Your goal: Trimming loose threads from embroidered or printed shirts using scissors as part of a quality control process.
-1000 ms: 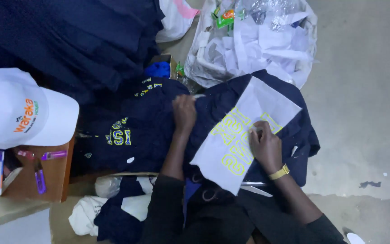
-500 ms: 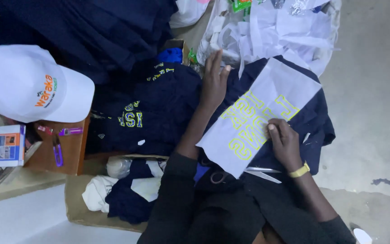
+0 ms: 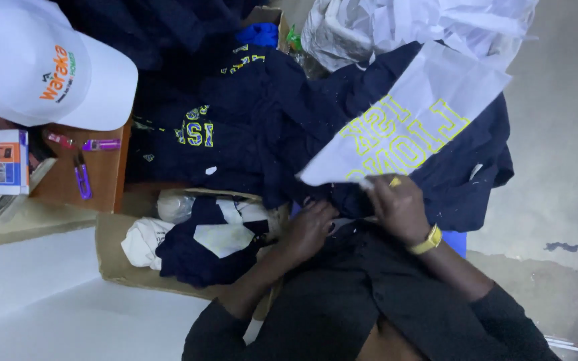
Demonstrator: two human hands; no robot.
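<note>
the right hand (image 3: 399,207) pinches the lower edge of a white sheet (image 3: 429,100) printed with yellow letters, thumb and fingers closed on the paper near its corner. the sheet lies slanted over a navy garment (image 3: 463,160) spread across the person's lap, so the letters sit against the cloth; most of it rests flat, while the gripped edge looks lifted a little. a yellow band (image 3: 427,241) sits on that wrist.

the left hand (image 3: 309,227) is lower and nearer the body, fingers curled down onto the dark fabric at the lap's edge. it seems to press the cloth there, which would keep it from sliding, though i cannot tell whether it grips a fold or only rests.

beside it a pile of navy shirts (image 3: 235,134) with yellow lettering is heaped within reach. crumpled white sheets (image 3: 369,27) lie beyond. a white cap (image 3: 35,60) rests at far left, above a small wooden table (image 3: 105,177) with purple snips (image 3: 81,179).
</note>
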